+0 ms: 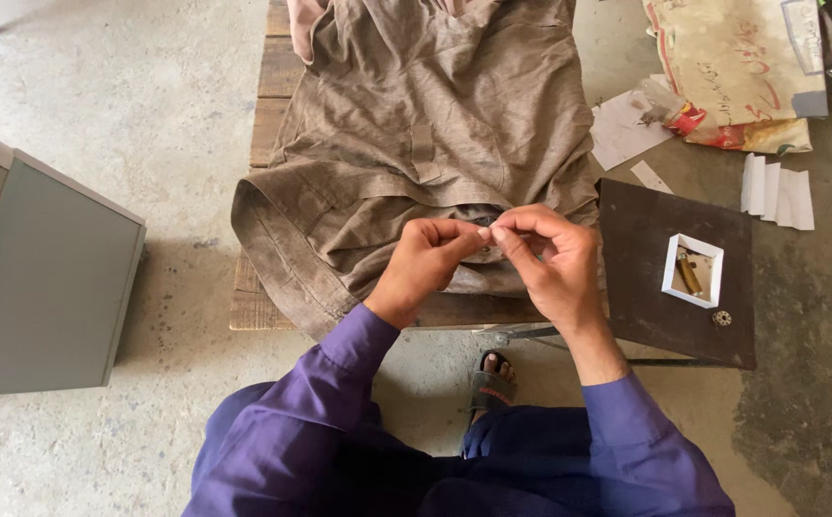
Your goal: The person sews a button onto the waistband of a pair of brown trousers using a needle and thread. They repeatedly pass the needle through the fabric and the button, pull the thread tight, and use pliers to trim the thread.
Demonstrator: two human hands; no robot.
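A brown garment [416, 124] lies spread over a wooden slat table [277, 77]. My left hand [425, 260] and my right hand [550, 263] meet at the garment's near edge. Fingertips of both hands pinch a small dark piece, perhaps a button, against the cloth at the middle. Whether a needle or thread is held is too small to tell. My sleeves are purple.
A dark brown board [646, 287] at the right carries a small white open box [693, 270] with a brownish item inside and a small round metal bobbin [721, 318]. A grey cabinet [42, 287] stands left. Papers [778, 191] and a printed sack [732, 57] lie on the concrete floor.
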